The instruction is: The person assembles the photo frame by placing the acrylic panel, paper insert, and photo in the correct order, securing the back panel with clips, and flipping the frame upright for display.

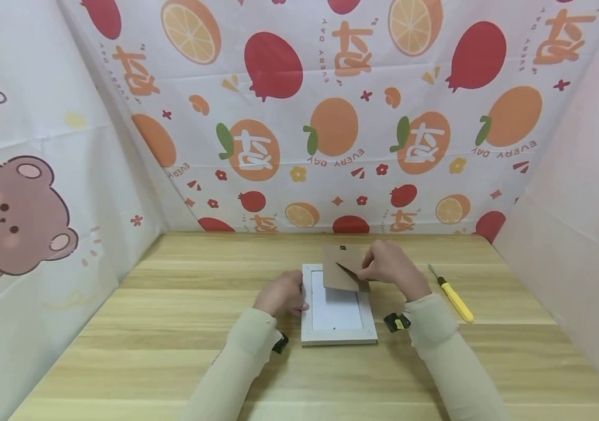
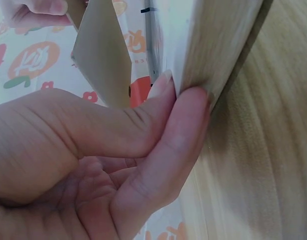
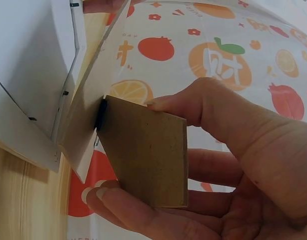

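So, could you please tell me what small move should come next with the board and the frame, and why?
I would probably have the right hand ease the brown board flatter and toward the middle of the frame: it hangs tilted over the far end, held by its stand, while the left hand pinches the frame's edge.

The left hand [image 1: 280,294] grips the left edge of a white frame [image 1: 338,337] on a wood-grain table [image 1: 173,351]. The right hand [image 1: 391,266] pinches a brown board [image 1: 338,275] — it slants over the frame's upper part. Well to the right lies a yellow-handled screwdriver [image 1: 455,300], tip pointing away from the person. Behind hangs a fruit-print cloth [image 1: 288,193]; a bear [image 1: 26,222] decorates the left-hand cloth [image 1: 89,234].
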`<action>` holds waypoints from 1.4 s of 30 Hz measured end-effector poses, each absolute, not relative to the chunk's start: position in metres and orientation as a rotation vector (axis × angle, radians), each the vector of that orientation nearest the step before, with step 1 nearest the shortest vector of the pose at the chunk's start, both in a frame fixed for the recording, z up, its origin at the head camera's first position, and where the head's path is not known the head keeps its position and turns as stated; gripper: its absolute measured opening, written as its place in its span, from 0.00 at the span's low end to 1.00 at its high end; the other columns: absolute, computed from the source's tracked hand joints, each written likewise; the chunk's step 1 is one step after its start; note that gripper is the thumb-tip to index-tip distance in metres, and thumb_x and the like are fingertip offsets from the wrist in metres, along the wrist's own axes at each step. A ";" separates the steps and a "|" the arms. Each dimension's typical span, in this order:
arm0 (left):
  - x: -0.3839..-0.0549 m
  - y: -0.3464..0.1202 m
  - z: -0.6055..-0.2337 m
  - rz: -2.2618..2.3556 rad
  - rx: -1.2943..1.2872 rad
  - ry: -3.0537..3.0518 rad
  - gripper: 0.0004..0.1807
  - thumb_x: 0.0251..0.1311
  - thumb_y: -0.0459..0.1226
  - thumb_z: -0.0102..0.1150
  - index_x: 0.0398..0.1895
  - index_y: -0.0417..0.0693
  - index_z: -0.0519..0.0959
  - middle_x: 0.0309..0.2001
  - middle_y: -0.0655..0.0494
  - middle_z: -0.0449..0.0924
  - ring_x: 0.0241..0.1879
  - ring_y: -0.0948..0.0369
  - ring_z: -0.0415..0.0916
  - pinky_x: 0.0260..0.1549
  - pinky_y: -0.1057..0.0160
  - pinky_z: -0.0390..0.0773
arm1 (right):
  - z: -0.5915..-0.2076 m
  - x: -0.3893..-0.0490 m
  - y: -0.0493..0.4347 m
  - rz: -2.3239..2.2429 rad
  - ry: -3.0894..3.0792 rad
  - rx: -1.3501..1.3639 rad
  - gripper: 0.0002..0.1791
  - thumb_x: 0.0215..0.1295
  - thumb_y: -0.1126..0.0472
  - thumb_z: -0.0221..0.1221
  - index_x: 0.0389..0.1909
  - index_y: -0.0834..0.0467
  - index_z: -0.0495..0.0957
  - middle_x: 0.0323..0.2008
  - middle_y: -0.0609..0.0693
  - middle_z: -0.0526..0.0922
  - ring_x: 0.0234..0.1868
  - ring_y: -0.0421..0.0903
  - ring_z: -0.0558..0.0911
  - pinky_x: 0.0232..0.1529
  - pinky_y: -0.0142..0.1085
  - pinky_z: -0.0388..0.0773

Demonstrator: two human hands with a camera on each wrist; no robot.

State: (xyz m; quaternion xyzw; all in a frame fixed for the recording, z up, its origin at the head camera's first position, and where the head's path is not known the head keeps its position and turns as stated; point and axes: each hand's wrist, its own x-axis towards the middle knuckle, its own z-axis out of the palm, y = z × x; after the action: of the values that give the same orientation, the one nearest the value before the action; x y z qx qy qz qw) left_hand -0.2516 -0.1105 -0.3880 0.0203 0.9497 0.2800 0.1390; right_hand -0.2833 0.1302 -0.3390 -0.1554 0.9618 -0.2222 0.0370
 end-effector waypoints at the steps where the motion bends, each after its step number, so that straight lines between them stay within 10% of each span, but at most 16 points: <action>1: -0.252 -0.110 -0.388 0.815 0.058 2.745 0.18 0.55 0.30 0.75 0.45 0.39 0.76 0.35 0.49 0.80 0.26 0.58 0.84 0.46 0.52 0.82 | -0.339 -0.282 0.131 -0.678 2.956 -0.480 0.07 0.58 0.58 0.74 0.30 0.58 0.91 0.29 0.50 0.87 0.34 0.47 0.77 0.30 0.33 0.75; 42: -0.252 -0.110 -0.385 0.841 0.042 2.716 0.22 0.54 0.29 0.74 0.50 0.37 0.75 0.38 0.47 0.80 0.28 0.57 0.84 0.40 0.57 0.83 | -0.336 -0.260 0.121 -0.659 2.804 -0.646 0.04 0.55 0.61 0.74 0.29 0.58 0.91 0.34 0.51 0.87 0.27 0.43 0.80 0.28 0.32 0.79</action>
State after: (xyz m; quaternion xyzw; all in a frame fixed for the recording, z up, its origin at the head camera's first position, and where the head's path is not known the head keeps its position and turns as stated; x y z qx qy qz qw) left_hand -0.2517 -0.1104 -0.3854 0.0146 0.9446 0.2924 0.1486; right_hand -0.2604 0.1210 -0.3358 -0.2180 0.9456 -0.2221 0.0946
